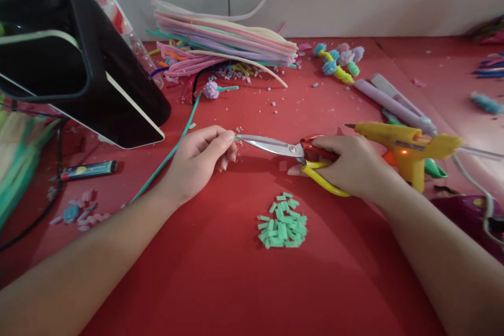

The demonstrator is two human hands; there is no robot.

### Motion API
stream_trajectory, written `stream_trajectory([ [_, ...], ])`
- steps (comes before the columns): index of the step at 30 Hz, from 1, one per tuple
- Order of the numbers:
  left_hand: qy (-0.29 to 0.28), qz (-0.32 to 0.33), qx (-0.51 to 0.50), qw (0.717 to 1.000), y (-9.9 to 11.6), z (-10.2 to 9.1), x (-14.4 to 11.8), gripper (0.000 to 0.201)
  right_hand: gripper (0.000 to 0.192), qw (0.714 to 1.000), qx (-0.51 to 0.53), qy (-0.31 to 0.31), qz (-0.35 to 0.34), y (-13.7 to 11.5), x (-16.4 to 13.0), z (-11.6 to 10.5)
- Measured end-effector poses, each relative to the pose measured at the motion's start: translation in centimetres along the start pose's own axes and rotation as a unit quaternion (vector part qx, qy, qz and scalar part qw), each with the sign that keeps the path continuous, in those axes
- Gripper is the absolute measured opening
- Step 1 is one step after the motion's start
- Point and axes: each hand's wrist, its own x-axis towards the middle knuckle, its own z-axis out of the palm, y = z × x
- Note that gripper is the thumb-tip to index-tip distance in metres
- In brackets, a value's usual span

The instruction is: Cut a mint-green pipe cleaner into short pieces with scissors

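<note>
- Red covering spreads over the whole table (220,283), with a pale wall behind it at 12 o'clock.
- I see my left hand (197,160) pinching the end of a teal pipe cleaner (169,155), fingers (220,142) clamped together on its tip; the rest of the stem trails away toward 7 o'clock under the wrist.
- I see my right hand (350,165) wrapped through the yellow loops of the scissors (291,155), closed on the handles; the blades look nearly together, their points at the pinched tip.
- I judge the stem very light, fuzzy and soft outside with a bendable core, so it will flop unless it is held just beside the blades, where it is pinched now.
- At 6 o'clock from the blades lies a heap of short green cut pieces (283,220), featherlight and easy to scatter.
- At 3 o'clock, touching or just behind my right hand, a yellow glue gun (409,149) shows a lit lamp; I take its nozzle to be hot.
- At 11 o'clock is a stack of pastel stems (224,42); at 9 o'clock, a lighter (88,169).
</note>
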Motion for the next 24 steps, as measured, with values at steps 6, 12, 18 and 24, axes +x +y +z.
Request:
stream_trajectory([
  [6, -0.002, 0.005, 0.004, 1.0, 0.04, 0.05, -0.04, 0.029, 0.07, 1.0, 0.007, 0.001, 0.005, -0.26, 0.09, -0.22],
  [12, 0.009, -0.006, 0.0, 1.0, 0.02, 0.02, 0.01, 0.029, 0.068, 1.0, 0.028, -0.009, 0.003, 0.03, -0.1, -0.2],
  [18, 0.005, -0.002, -0.015, 1.0, -0.08, 0.08, 0.13, 0.032, 0.066, 1.0, 0.027, -0.003, -0.009, 0.27, -0.21, -0.04],
  [24, 0.014, -0.003, -0.005, 1.0, -0.13, 0.07, 0.09, 0.033, 0.068, 1.0, 0.016, 0.001, -0.019, 0.21, -0.28, -0.05],
])
